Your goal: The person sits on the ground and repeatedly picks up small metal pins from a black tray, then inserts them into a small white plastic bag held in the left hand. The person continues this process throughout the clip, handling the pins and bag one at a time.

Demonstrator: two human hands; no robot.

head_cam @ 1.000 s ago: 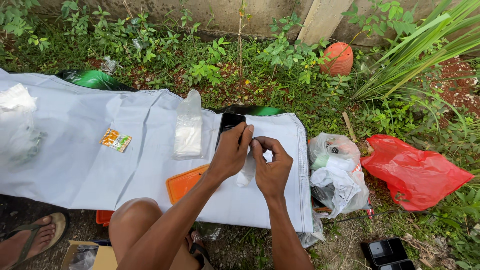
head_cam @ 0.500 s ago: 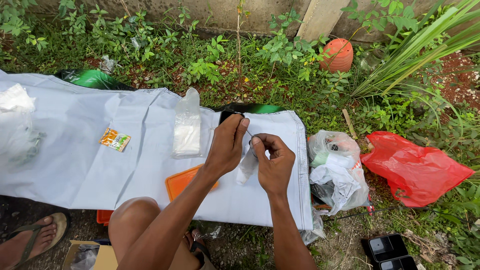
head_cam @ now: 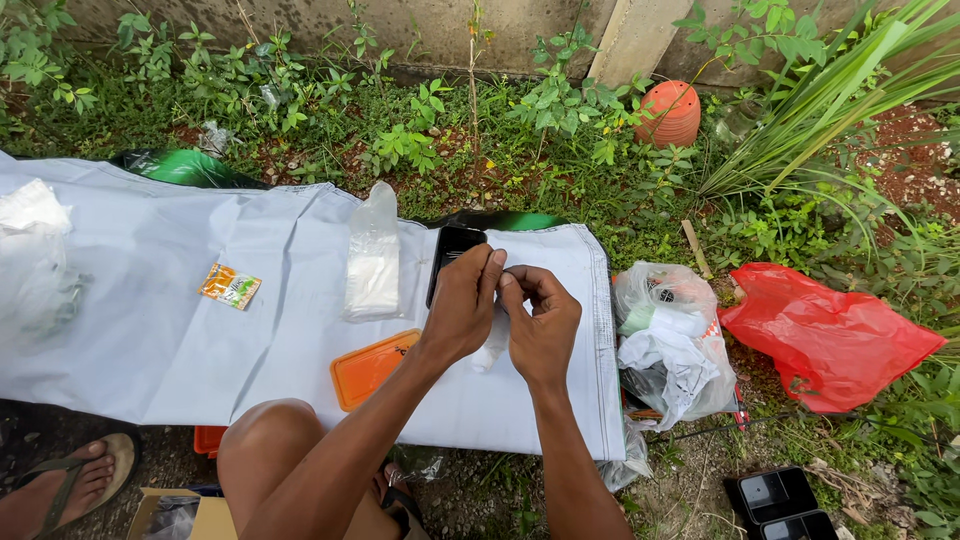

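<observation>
My left hand (head_cam: 462,305) and my right hand (head_cam: 543,322) meet fingertip to fingertip over a white sheet (head_cam: 150,340) spread on the ground. Together they pinch the top of a small clear plastic bag (head_cam: 491,350), which hangs below them with something white in it. A black rectangular tray (head_cam: 452,248) lies just behind my left fingers. An orange lid (head_cam: 370,367) lies flat under my left forearm. A taller clear bag of white powder (head_cam: 372,262) stands left of the tray.
A small orange-and-green sachet (head_cam: 230,286) lies on the sheet. At the right are a clear bag of items (head_cam: 668,335), a red plastic bag (head_cam: 828,338) and black containers (head_cam: 782,500). A terracotta pot (head_cam: 671,112) sits among plants. A sandalled foot (head_cam: 62,480) is bottom left.
My hands have shifted slightly and my fingertips have closed together on the top of the small bag. Nothing else on the sheet has moved.
</observation>
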